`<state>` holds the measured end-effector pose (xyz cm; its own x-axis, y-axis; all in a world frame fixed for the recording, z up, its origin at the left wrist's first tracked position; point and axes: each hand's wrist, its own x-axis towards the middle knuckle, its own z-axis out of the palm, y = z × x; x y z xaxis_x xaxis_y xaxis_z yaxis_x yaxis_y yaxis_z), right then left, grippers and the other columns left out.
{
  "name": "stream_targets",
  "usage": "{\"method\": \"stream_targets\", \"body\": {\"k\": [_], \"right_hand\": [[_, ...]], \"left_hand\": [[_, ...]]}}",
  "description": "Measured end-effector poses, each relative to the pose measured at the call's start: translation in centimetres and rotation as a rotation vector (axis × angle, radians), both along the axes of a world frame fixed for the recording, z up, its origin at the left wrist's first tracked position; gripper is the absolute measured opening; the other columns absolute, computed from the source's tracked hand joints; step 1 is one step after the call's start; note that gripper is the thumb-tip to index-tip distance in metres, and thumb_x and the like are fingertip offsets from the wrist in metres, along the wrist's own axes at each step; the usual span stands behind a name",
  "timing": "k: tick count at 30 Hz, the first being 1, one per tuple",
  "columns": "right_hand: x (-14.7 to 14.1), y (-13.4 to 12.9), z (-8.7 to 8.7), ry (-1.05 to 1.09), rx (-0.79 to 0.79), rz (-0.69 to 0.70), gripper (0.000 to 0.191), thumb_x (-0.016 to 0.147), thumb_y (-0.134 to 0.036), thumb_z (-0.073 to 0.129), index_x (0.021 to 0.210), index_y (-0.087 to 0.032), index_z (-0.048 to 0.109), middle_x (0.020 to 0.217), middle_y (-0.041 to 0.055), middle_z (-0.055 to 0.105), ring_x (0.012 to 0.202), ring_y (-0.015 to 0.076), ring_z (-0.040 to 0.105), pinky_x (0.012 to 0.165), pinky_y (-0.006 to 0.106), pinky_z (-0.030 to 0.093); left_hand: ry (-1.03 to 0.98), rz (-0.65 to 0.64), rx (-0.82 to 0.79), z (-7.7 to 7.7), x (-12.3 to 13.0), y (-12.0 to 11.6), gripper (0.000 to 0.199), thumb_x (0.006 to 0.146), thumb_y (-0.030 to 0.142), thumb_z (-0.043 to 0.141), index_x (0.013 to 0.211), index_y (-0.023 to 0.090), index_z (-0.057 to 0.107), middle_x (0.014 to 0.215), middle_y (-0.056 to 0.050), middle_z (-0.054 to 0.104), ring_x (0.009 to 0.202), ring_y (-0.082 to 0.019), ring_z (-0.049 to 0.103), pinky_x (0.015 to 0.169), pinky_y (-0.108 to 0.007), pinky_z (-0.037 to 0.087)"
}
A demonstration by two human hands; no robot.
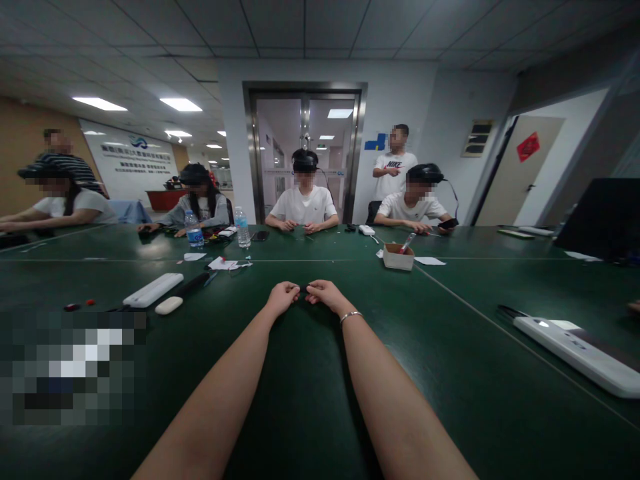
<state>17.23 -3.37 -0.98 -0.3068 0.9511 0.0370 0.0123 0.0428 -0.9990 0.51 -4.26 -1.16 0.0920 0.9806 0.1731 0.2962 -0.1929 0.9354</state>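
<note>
Both my arms reach forward over the dark green table (310,373). A small black object (303,289) is pinched between my two hands, too small for its kind to be made out. My left hand (283,298) grips its left end with thumb and fingertips. At its right end my right hand (325,295) closes in the same way, with a silver bracelet (351,315) on the wrist. The fingers hide most of the object.
To the left lie a white oblong device (153,290), a white rounded case (169,305) and a black pouch (193,285). A small box (399,257) holding a pen stands ahead right. Water bottles (243,227) and several people are across the table. Another white device (575,350) lies right.
</note>
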Motion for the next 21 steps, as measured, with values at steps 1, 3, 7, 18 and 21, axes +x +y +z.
{"method": "stream_targets", "body": {"k": [1,3,7,18,21], "right_hand": [[0.0,0.0,0.0,-0.002,0.001,0.000,0.007,0.079,-0.015,0.061,0.083,-0.009,0.059,0.057,0.0032,0.065,0.046,0.0071,0.058,0.048,0.015,0.050],[0.0,0.0,0.1,-0.005,0.003,0.000,0.007,0.080,-0.015,0.061,0.083,-0.009,0.059,0.058,0.0031,0.065,0.047,0.0070,0.058,0.048,0.015,0.049],[0.0,-0.1,0.1,-0.010,0.003,-0.008,0.005,0.080,-0.013,0.060,0.084,-0.009,0.059,0.057,0.0030,0.065,0.047,0.0070,0.059,0.048,0.015,0.049],[-0.1,-0.2,0.3,-0.016,-0.004,0.005,0.008,0.082,-0.017,0.058,0.079,-0.010,0.060,0.056,0.0028,0.065,0.046,0.0068,0.057,0.048,0.015,0.049],[-0.1,-0.2,0.4,-0.011,-0.015,-0.003,0.009,0.082,-0.018,0.057,0.079,-0.010,0.060,0.055,0.0032,0.065,0.045,0.0068,0.057,0.048,0.015,0.049]], "left_hand": [[0.001,0.000,-0.001,0.0,0.0,0.0,0.020,0.072,0.030,0.061,0.081,0.012,0.061,0.066,-0.005,0.065,0.056,-0.011,0.057,0.053,-0.022,0.044],[0.009,-0.001,0.001,0.0,0.0,0.0,0.021,0.073,0.031,0.061,0.081,0.012,0.061,0.067,-0.005,0.064,0.057,-0.011,0.057,0.054,-0.022,0.044],[0.015,-0.003,-0.001,-0.3,0.0,0.2,0.021,0.073,0.030,0.061,0.082,0.011,0.060,0.067,-0.004,0.064,0.057,-0.011,0.056,0.055,-0.022,0.044],[-0.052,-0.041,0.007,-0.8,-0.2,0.7,0.024,0.073,0.031,0.061,0.087,0.012,0.059,0.067,-0.003,0.062,0.061,-0.011,0.057,0.058,-0.024,0.044],[-0.062,-0.043,0.025,-1.0,-0.3,0.7,0.022,0.073,0.027,0.061,0.089,0.013,0.058,0.069,-0.003,0.061,0.061,-0.011,0.057,0.058,-0.024,0.044]]}}
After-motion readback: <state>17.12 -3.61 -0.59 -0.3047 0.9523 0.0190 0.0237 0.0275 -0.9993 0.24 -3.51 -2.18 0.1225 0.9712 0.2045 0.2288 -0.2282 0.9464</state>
